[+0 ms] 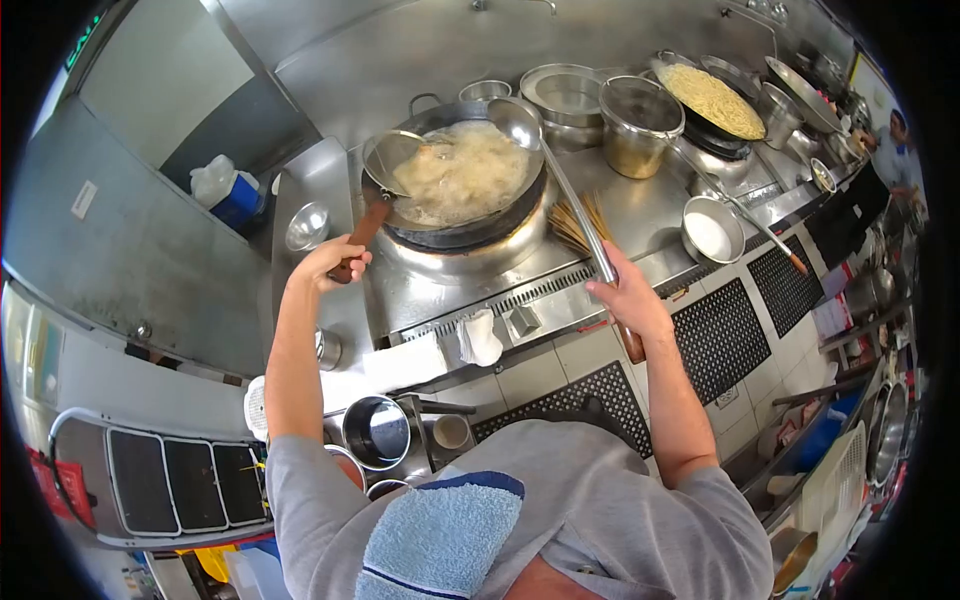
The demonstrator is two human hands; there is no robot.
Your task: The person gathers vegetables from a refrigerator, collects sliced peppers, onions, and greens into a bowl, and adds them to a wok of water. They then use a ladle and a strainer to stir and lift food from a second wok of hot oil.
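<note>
My left hand (335, 262) is wrapped round the wooden handle of a wire strainer (392, 162), whose basket rests at the left side of a large wok. Pale, foamy, bubbling contents fill the wok (455, 178) on the round burner. My right hand (630, 290) grips the long metal handle of a ladle (516, 122); its bowl is over the wok's upper right rim. The ladle's wooden end sticks out below my right hand. A bamboo brush (580, 222) lies on the steel counter just left of that hand.
Along the back stand a lidded pot (565, 95) and a deep pot (640, 130). Noodles fill a second wok (710, 100). A pan of white contents (712, 235) sits at the right counter edge. White cloths (405, 362) lie at the front edge. Another person (897, 150) stands far right.
</note>
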